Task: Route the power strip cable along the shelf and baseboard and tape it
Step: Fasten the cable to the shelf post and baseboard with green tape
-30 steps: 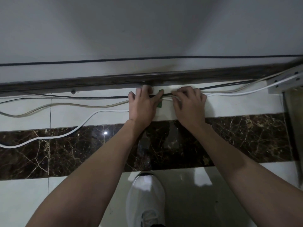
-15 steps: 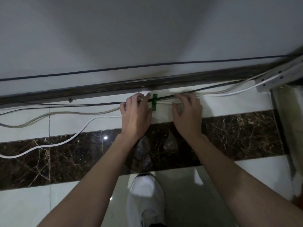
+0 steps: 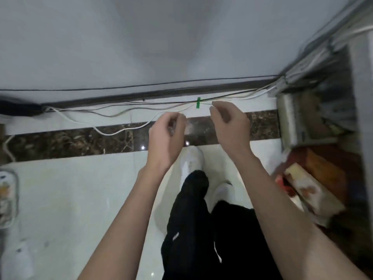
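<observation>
Because the white cable [image 3: 113, 133] is thin, light and limp, it will sag wherever nothing pins it (see the slack loop drooping onto the dark marble band [image 3: 60, 142] at your left). So take hold of it close to the spot you mean to fix, not mid-span. It runs from the shelf [image 3: 292, 122] at your right along the foot of the baseboard [image 3: 121, 99], passes under the green tape strip [image 3: 198, 102] that crosses it and the neighbouring wires, then wanders out over the floor.

Your left hand [image 3: 166, 136] hangs above the marble band with its fingers loosely curled, and I see nothing in them. Your right hand [image 3: 228, 122] hovers just right of the tape, thumb and forefinger drawn nearly together by the cable; blur hides whether they actually pinch it.

I judge that one anchor is down and the left run wants another. Pinch lightly and draw the slack against the baseboard. The jacket looks smooth and may slide through your fingers.
</observation>
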Motion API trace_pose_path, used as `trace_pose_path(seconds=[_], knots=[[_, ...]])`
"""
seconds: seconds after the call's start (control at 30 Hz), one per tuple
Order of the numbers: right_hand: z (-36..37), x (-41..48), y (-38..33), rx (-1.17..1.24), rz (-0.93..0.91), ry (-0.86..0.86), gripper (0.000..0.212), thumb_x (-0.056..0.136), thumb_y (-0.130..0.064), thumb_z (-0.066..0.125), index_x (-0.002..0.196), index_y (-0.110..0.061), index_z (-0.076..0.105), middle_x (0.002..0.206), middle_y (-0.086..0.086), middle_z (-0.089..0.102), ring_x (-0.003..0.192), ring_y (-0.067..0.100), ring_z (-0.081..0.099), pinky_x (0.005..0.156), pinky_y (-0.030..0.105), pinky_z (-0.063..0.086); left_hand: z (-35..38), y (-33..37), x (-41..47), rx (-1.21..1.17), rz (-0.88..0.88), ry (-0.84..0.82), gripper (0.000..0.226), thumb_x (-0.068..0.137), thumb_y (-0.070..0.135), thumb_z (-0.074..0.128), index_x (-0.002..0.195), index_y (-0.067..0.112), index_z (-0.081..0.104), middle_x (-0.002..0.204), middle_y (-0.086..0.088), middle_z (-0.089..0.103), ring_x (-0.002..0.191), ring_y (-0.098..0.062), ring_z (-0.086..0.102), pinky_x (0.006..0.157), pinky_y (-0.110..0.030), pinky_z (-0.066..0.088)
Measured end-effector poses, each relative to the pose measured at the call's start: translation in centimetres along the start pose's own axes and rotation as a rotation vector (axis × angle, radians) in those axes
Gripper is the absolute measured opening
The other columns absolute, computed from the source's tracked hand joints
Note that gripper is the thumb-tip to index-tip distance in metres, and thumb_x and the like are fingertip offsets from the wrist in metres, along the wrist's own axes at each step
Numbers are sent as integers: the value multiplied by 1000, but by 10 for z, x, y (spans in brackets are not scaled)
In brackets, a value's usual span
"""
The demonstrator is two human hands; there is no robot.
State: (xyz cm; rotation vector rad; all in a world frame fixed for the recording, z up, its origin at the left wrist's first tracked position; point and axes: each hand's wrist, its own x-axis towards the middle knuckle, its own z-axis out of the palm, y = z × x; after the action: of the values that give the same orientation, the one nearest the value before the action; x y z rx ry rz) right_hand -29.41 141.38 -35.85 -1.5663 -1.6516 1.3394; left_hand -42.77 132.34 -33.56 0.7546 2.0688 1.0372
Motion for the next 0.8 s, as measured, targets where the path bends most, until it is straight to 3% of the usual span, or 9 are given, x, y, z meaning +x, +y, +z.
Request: trace_pose_path(seconds=[0.2,0.3,0.43,0.53,0.63,0.8], knots=[[-99,-183,-171,-94,-151,6,20,97,-24,64,115,-19,71,106,-7,68,94,-2,62,84,12,49,-134,127,-192,156,86,-38,15,101,32,56,109,31,68,106,20,66,99,3,60,78,-9,41],[-136,-282,-227,-103,-211,38,19,97,-23,65,113,-17,72,103,-8,68,97,1,63,86,17,50,-188,176,-281,198,215,-55,17,97,36,56,109,32,68,105,23,65,102,-1,60,84,-17,43],[-171,-427,-269,-165,-189,98,23,98,-33,62,118,-27,69,108,-18,65,106,1,60,93,15,46,-242,216,-387,239,471,-170,14,98,35,56,104,29,68,106,21,62,110,-7,59,95,-29,47],[-192,-541,-281,-158,-143,251,22,96,-32,64,117,-29,68,112,-20,64,109,1,60,94,14,45,-277,232,-457,234,616,-275,15,98,37,56,107,30,66,114,19,60,118,-10,56,100,-23,43],[-213,-642,-289,-73,-85,461,21,94,-24,67,114,-28,70,112,-17,67,105,6,63,92,24,49,-306,240,-528,99,689,-380,21,94,40,56,112,32,65,120,15,62,122,-14,57,99,-19,43],[-253,-771,-293,123,-79,784,20,93,-17,68,108,-29,73,106,-10,73,103,11,68,92,33,53,-317,240,-631,-97,720,-548,24,91,39,56,107,27,68,112,9,69,110,-16,64,86,-25,50]])
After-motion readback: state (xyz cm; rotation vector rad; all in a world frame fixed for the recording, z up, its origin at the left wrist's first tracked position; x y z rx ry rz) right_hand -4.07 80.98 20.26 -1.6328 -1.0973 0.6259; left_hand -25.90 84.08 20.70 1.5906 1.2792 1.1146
